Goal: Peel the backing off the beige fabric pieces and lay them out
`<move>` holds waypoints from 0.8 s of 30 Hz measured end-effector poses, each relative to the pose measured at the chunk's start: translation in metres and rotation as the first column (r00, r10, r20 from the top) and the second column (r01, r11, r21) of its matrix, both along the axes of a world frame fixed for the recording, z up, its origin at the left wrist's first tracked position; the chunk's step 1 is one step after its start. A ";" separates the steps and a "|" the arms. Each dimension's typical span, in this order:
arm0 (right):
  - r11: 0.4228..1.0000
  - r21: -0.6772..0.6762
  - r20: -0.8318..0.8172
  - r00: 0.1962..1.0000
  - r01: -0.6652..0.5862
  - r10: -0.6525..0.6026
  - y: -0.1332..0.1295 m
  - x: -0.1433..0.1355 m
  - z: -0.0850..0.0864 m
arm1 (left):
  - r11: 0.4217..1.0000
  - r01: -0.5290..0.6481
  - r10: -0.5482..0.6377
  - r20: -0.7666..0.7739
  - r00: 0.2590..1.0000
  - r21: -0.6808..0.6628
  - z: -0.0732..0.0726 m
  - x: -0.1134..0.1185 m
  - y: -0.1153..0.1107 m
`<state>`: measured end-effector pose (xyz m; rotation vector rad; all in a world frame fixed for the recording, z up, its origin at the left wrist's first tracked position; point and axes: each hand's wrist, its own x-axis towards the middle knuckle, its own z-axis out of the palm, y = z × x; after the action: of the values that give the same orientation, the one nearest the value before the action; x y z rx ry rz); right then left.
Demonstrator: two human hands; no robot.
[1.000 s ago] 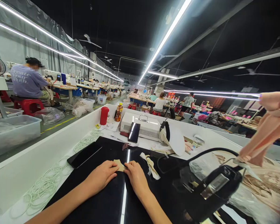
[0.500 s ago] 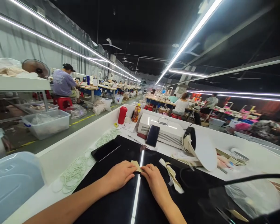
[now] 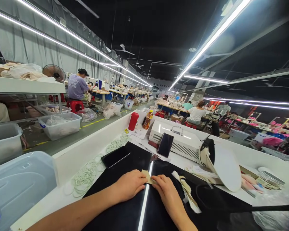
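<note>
My left hand (image 3: 129, 185) and my right hand (image 3: 166, 191) lie side by side on a glossy black work surface (image 3: 125, 211). Between their fingertips they press a small beige fabric piece (image 3: 148, 176) flat against the surface. A strip of folded beige fabric pieces (image 3: 186, 191) lies just right of my right hand. A black phone (image 3: 115, 156) lies flat to the upper left of my hands.
Coils of white elastic rings (image 3: 86, 171) lie along the white bench wall at left. Behind stand a white machine box (image 3: 180, 142) with a phone (image 3: 165, 145) leaning on it, a red cup (image 3: 133, 121), a bottle (image 3: 148, 119). Plastic bins (image 3: 16, 183) stand left; other people sit at distant tables.
The view has swung left; the black handled tool and hanging pink fabric at right have left the picture. My hands stay together on the beige piece.
</note>
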<state>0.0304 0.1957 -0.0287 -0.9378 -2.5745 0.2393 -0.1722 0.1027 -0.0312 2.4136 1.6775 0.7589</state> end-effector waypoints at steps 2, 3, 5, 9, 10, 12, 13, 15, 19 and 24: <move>1.000 0.015 0.019 1.000 -0.013 0.012 0.000 0.000 0.001 | 1.000 -0.003 0.003 -0.004 1.000 -0.010 0.002 0.000 -0.001; 1.000 0.023 0.029 0.999 -0.016 0.015 0.000 0.000 0.002 | 1.000 -0.004 0.004 -0.004 1.000 -0.014 0.003 0.000 -0.001; 0.999 0.043 0.046 0.999 -0.015 0.013 0.000 0.000 0.003 | 1.000 -0.005 0.004 -0.001 1.000 -0.018 0.005 0.000 -0.002; 0.995 0.095 0.068 0.998 0.011 -0.018 0.000 -0.003 0.007 | 1.000 0.007 -0.007 0.017 1.000 -0.012 0.006 0.000 -0.002; 0.993 0.113 0.075 0.997 0.019 -0.027 -0.001 -0.005 0.008 | 1.000 0.010 -0.010 0.024 1.000 -0.008 0.005 0.000 -0.001; 0.988 0.154 0.091 0.995 0.030 -0.044 -0.004 -0.007 0.010 | 1.000 0.015 -0.015 0.036 0.999 -0.001 0.004 -0.001 0.000; 0.984 0.176 0.101 0.994 0.031 -0.049 -0.006 -0.008 0.011 | 1.000 0.018 -0.018 0.043 0.999 0.003 0.003 -0.002 0.000; 0.977 0.214 0.122 0.991 0.021 -0.048 -0.011 -0.010 0.013 | 1.000 0.025 -0.026 0.055 0.998 0.013 0.002 -0.003 0.001; 0.968 0.249 0.171 0.985 -0.030 -0.014 -0.021 -0.010 0.014 | 0.999 0.037 -0.039 0.075 0.996 0.027 0.002 -0.005 0.000; 0.973 0.225 0.191 0.982 -0.043 -0.001 -0.022 -0.009 0.008 | 0.999 0.042 -0.044 0.086 0.995 0.031 0.001 -0.008 0.002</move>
<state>0.0214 0.1734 -0.0206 -0.8858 -2.7118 -0.1476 -0.1800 0.1046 -0.0304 2.3906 1.5882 0.8746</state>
